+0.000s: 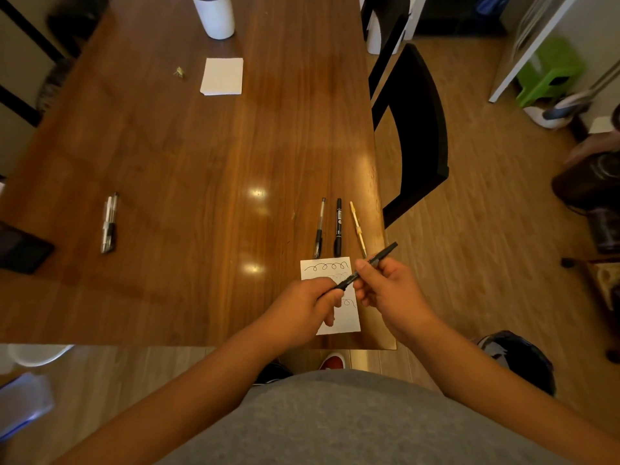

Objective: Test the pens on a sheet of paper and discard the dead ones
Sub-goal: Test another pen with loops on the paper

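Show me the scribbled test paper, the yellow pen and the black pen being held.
test paper (347, 322): head view, blank lower right part.
yellow pen (357, 227): head view, mid barrel.
held black pen (349, 278): head view, barrel stretch above the paper.

One held pen (384, 252); three pens in row (338, 226); pen cluster (109, 223), count unclear; two paper sheets (340, 322).

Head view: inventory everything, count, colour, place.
brown wooden table: one, brown, centre.
white scribbled paper sheet: one, white, under hands.
thin black pen: one, black, in both hands.
clear gel pen, black marker, yellow pen: one each, beyond sheet.
clear pen bundle: count unclear, table left.
white folded paper: one, white, far side.
white cylindrical cup: one, white, far edge.
black chair: one, black, table's right.
left hand: fingers grip pen's near end.
right hand: fingers pinch pen's middle.
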Tool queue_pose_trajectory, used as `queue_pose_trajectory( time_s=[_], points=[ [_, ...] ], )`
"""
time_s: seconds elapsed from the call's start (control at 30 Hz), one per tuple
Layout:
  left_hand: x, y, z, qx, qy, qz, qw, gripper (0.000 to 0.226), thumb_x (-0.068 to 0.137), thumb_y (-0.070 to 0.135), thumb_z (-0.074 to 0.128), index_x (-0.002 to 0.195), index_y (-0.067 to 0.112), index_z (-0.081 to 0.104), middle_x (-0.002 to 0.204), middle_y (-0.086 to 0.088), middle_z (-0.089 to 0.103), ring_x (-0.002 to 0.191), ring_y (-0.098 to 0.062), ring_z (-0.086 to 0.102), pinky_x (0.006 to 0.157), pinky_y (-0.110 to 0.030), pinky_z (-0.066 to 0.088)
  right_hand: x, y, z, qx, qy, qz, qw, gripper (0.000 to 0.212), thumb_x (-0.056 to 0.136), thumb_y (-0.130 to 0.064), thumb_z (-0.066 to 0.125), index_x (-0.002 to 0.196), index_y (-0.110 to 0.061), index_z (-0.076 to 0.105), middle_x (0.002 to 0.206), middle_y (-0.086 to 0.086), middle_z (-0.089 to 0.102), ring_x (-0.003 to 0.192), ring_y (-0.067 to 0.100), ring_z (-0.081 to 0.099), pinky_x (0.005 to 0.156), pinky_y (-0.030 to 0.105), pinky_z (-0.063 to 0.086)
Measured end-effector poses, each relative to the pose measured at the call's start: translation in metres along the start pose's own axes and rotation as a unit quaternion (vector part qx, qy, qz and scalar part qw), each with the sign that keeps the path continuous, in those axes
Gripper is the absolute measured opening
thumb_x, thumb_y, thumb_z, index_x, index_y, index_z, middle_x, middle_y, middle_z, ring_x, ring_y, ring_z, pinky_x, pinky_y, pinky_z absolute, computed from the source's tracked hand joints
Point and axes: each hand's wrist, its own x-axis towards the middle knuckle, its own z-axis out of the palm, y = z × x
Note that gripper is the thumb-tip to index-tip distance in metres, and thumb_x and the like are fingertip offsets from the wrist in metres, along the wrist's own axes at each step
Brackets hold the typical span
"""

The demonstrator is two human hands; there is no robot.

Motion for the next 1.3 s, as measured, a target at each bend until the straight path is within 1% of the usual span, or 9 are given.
queue_pose_trajectory(
  time_s=[0.17, 0.33, 0.4, 0.47, 0.53, 0.63, 0.73, 0.93, 1.3],
  points=[
    [0.003, -0.010, -0.017, -0.126, -0.003, -0.031, 0.992, 0.027, 0.102, 0.026, 0.043, 0.085, 0.022, 0.063, 0.064, 0.006, 0.065, 0.067, -0.011, 0.063, 0.068, -0.023, 0.052, 0.022, -0.009, 0.020, -0.027, -0.019, -0.004, 0.999, 0.021, 0.097, -0.026, 0.056, 0.095, -0.007, 0.064, 0.065, -0.001, 0.065, 0.058, 0.012, 0.061, 0.055, 0.023, 0.051],
    [0.014, -0.034, -0.031, -0.093, 0.066, -0.065, 0.991, 0.020, 0.101, 0.034, 0.046, 0.093, 0.026, 0.063, 0.077, 0.007, 0.068, 0.065, 0.004, 0.058, 0.061, -0.022, 0.042, 0.052, 0.000, 0.056, -0.105, -0.024, -0.003, 0.994, 0.027, 0.096, -0.029, 0.058, 0.088, -0.003, 0.062, 0.061, -0.003, 0.066, 0.053, 0.004, 0.060, 0.049, 0.017, 0.049],
    [0.018, -0.048, -0.037, -0.036, 0.084, -0.100, 0.991, 0.021, 0.096, 0.047, 0.049, 0.103, 0.031, 0.061, 0.090, 0.011, 0.066, 0.074, 0.005, 0.057, 0.065, -0.025, 0.046, 0.070, 0.003, 0.068, -0.138, -0.001, -0.001, 0.990, 0.031, 0.096, -0.034, 0.058, 0.087, -0.004, 0.061, 0.065, -0.001, 0.066, 0.052, 0.003, 0.060, 0.046, 0.017, 0.048],
    [0.020, -0.067, -0.045, 0.093, 0.089, -0.128, 0.983, 0.042, 0.092, 0.055, 0.051, 0.126, 0.030, 0.054, 0.119, 0.010, 0.059, 0.107, -0.004, 0.053, 0.087, -0.031, 0.049, 0.092, 0.005, 0.077, -0.206, 0.015, -0.003, 0.978, 0.033, 0.095, -0.038, 0.057, 0.085, -0.007, 0.062, 0.072, 0.006, 0.066, 0.060, 0.011, 0.064, 0.048, 0.024, 0.052],
    [0.021, -0.086, -0.051, 0.236, 0.086, -0.133, 0.959, 0.061, 0.090, 0.058, 0.052, 0.141, 0.027, 0.040, 0.143, 0.003, 0.042, 0.134, -0.017, 0.035, 0.107, -0.041, 0.039, 0.114, 0.008, 0.083, -0.302, 0.011, -0.007, 0.953, 0.032, 0.095, -0.041, 0.055, 0.082, -0.013, 0.062, 0.075, 0.009, 0.065, 0.067, 0.020, 0.064, 0.059, 0.037, 0.054],
    [0.024, -0.107, -0.055, 0.357, 0.048, -0.143, 0.922, 0.080, 0.087, 0.064, 0.050, 0.151, 0.028, 0.018, 0.161, -0.002, 0.012, 0.148, -0.026, 0.007, 0.118, -0.052, 0.020, 0.143, 0.011, 0.089, -0.418, 0.003, -0.006, 0.909, 0.029, 0.096, -0.042, 0.053, 0.082, -0.018, 0.060, 0.072, 0.002, 0.061, 0.066, 0.018, 0.061, 0.059, 0.034, 0.051],
    [0.026, -0.120, -0.049, 0.390, 0.044, -0.140, 0.909, 0.084, 0.087, 0.068, 0.046, 0.152, 0.031, 0.007, 0.163, -0.003, -0.001, 0.149, -0.027, -0.005, 0.119, -0.054, 0.007, 0.166, 0.013, 0.093, -0.485, 0.019, -0.003, 0.875, 0.033, 0.094, -0.047, 0.055, 0.082, -0.017, 0.059, 0.072, 0.002, 0.060, 0.064, 0.018, 0.060, 0.053, 0.030, 0.048],
    [0.025, -0.132, -0.040, 0.398, 0.081, -0.136, 0.904, 0.081, 0.087, 0.074, 0.033, 0.152, 0.033, 0.008, 0.163, -0.002, -0.001, 0.149, -0.024, -0.006, 0.119, -0.053, 0.004, 0.187, 0.023, 0.097, -0.559, 0.058, -0.017, 0.827, 0.038, 0.093, -0.054, 0.052, 0.074, -0.020, 0.053, 0.066, -0.001, 0.054, 0.055, 0.014, 0.051, 0.043, 0.024, 0.033],
    [0.026, -0.136, -0.031, 0.390, 0.124, -0.145, 0.901, 0.075, 0.087, 0.074, 0.030, 0.148, 0.031, 0.032, 0.160, -0.003, 0.022, 0.148, -0.024, 0.012, 0.117, -0.053, 0.011, 0.193, 0.040, 0.095, -0.667, 0.055, -0.070, 0.740, 0.042, 0.098, -0.049, 0.043, 0.087, -0.016, 0.068, 0.053, -0.004, 0.035, 0.041, 0.012, 0.032, 0.038, 0.022, 0.020]
  ],
)
